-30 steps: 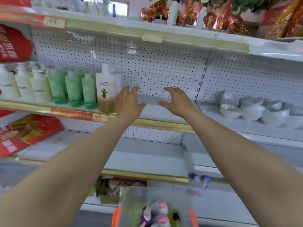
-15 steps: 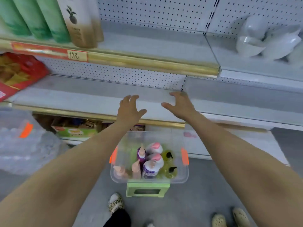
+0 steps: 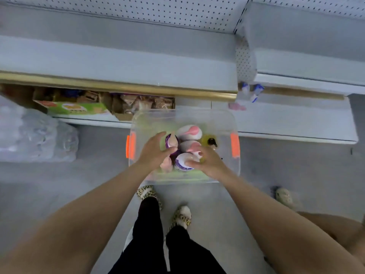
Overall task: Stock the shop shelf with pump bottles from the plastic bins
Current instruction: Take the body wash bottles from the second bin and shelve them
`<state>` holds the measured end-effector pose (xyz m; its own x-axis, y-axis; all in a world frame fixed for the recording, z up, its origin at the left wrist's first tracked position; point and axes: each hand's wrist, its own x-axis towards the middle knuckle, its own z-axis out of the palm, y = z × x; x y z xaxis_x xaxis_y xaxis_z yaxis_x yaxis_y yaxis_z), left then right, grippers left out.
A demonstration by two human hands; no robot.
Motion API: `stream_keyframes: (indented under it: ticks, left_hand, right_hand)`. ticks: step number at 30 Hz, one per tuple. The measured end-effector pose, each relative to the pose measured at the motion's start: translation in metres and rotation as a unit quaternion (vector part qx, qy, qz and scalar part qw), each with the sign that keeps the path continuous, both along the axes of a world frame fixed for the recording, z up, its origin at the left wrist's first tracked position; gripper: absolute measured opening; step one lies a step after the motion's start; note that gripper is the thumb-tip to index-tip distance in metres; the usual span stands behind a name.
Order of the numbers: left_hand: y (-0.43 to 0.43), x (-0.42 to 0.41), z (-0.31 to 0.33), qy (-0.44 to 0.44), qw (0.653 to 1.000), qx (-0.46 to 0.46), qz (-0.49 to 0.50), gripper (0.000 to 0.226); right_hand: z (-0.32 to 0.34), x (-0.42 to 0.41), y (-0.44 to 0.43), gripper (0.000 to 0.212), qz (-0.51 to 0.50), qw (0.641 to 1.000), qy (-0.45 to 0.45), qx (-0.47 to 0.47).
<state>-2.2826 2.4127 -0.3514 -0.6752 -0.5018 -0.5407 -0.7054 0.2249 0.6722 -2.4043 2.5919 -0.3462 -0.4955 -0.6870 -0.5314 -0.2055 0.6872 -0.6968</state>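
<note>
Downward view of both forearms converging from the lower corners of the frame on the centre, where the left hand [image 3: 155,153] and right hand [image 3: 209,163] are lowered into the clear plastic bin [image 3: 236,123], set just below the shelf [image 3: 118,62] in the upper half. The left grip is closed, fingers and thumb curled round the purple pump bottle [image 3: 170,141]; the right grip closes likewise on the top of the white pump bottle [image 3: 182,164]. A yellow pump bottle [image 3: 206,139] stands in the bin just above the right hand.
</note>
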Motion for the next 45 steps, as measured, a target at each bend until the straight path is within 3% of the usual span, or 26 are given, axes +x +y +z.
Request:
stream_keyframes:
  ticks: [3, 9, 14, 21, 24, 26, 30, 35, 41, 45]
  left_hand:
    - [-0.003, 0.000, -0.017, -0.006, 1.000, 0.016, -0.006, 0.076]
    - [-0.002, 0.001, -0.033, 0.007, 1.000, 0.021, 0.012, 0.066]
    - [0.004, 0.007, -0.028, 0.032, 0.998, 0.029, 0.040, 0.061]
    - [0.015, -0.004, 0.004, 0.130, 0.988, -0.039, 0.079, 0.058]
    - [0.025, -0.011, 0.018, 0.144, 0.986, 0.016, 0.082, 0.058]
    - [0.029, -0.015, 0.026, 0.135, 0.983, 0.113, 0.054, 0.062]
    - [0.034, -0.028, 0.042, 0.132, 0.962, 0.238, 0.012, 0.075]
    - [0.036, -0.051, 0.055, 0.098, 0.957, 0.269, 0.042, 0.057]
    - [0.027, -0.064, 0.058, 0.102, 0.923, 0.337, 0.157, 0.043]
    - [0.010, -0.069, 0.059, 0.052, 0.937, 0.328, 0.110, 0.043]
  right_hand:
    - [-0.024, 0.007, 0.005, 0.054, -0.010, 1.000, 0.004, 0.011]
    - [-0.038, 0.011, 0.003, 0.055, -0.017, 0.999, 0.023, -0.023]
    - [-0.035, 0.008, 0.001, 0.038, -0.018, 0.999, 0.010, -0.047]
    - [0.003, -0.019, 0.000, 0.024, -0.009, 0.999, -0.029, -0.042]
    - [0.034, -0.037, -0.007, 0.026, -0.021, 0.997, -0.032, -0.069]
    - [0.054, -0.053, -0.012, 0.009, -0.060, 0.993, -0.029, -0.098]
    - [0.080, -0.079, -0.022, 0.041, -0.137, 0.978, -0.031, -0.153]
    - [0.076, -0.075, -0.020, 0.058, -0.209, 0.957, -0.130, -0.154]
    - [0.041, -0.039, -0.010, 0.067, -0.226, 0.929, -0.278, -0.095]
    - [0.028, -0.040, -0.007, 0.071, -0.258, 0.903, -0.324, -0.117]
